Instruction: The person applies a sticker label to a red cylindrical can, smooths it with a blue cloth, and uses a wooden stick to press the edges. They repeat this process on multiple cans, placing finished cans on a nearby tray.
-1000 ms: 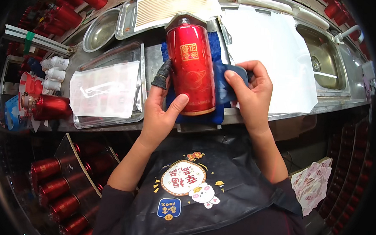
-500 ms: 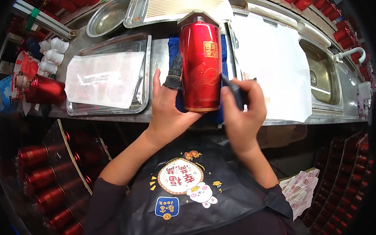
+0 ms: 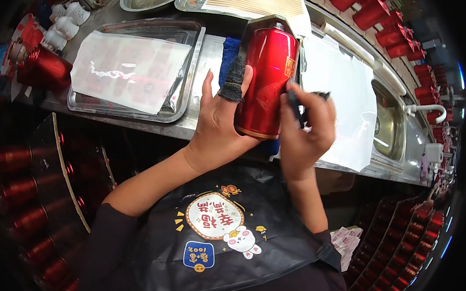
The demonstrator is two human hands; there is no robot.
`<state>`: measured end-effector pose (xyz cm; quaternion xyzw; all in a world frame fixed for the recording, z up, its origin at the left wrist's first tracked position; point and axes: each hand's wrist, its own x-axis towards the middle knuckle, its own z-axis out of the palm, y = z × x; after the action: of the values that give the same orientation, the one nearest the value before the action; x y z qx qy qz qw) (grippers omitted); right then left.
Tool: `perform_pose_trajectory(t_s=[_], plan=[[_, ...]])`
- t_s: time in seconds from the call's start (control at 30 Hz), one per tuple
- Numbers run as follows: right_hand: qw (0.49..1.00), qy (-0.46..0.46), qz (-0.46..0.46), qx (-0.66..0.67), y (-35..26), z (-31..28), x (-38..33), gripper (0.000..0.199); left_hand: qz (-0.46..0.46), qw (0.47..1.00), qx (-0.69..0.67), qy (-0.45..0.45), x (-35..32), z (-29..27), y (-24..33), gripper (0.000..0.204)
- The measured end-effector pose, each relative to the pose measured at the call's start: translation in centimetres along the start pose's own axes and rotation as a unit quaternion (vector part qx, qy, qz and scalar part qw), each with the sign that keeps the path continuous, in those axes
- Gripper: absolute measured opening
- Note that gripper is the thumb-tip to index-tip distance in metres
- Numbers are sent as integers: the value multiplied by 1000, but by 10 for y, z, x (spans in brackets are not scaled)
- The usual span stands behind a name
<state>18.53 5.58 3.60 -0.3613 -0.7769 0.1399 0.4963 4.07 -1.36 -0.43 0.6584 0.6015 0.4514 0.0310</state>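
In my left hand (image 3: 216, 121) is a glossy red bottle (image 3: 267, 81) with a gold label patch (image 3: 290, 68) and a fine gold pattern. The palm supports its base end, and the index finger, wrapped in a dark cloth sleeve (image 3: 233, 82), lies along its left side. My right hand (image 3: 312, 134) is closed round a small dark tool (image 3: 294, 104), whose kind I cannot make out. The tool's tip is close to the bottle's right side, below the label; whether it touches is unclear. A blue cloth (image 3: 228, 61) lies behind the bottle.
Left on the metal counter is a tray (image 3: 195, 54) with white transfer sheets (image 3: 126, 69); a red bottle (image 3: 45, 67) lies beyond it. White sheets (image 3: 335, 98) and a sink (image 3: 389, 122) are at right. Racks of red bottles (image 3: 20, 189) stand below.
The bottle has turned so its gold label sits nearer the right edge. My left index finger has come round onto its side. The whole view has shifted and tilted.
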Motion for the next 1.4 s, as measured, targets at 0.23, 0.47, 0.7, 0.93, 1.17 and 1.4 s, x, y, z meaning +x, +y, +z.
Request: perform_pose_trajectory(t_s=[0.23, 0.47, 0.7, 0.93, 1.17, 1.4], plan=[[993, -42, -108, 33, -22, -10, -23, 50, -18, 999, -30, 6, -6, 4, -8, 105], [945, -313, -57, 74, -15, -36, 31, 29, -39, 999, -36, -3, -7, 1, -8, 110], [938, -174, -297, -42, 28, 20, 120, 15, -56, 997, -57, -15, -7, 3, -2, 114], [898, -338, -256, 118, -1, -14, 56, 17, -48, 999, -12, -21, -12, 0, -7, 112], [906, -108, -390, -125, 43, -12, 58, 13, -63, 995, -47, -57, -3, -9, -2, 112], [977, -109, 0, 185, 47, 7, 91, 19, -72, 989, -58, -112, -2, -12, -8, 103]])
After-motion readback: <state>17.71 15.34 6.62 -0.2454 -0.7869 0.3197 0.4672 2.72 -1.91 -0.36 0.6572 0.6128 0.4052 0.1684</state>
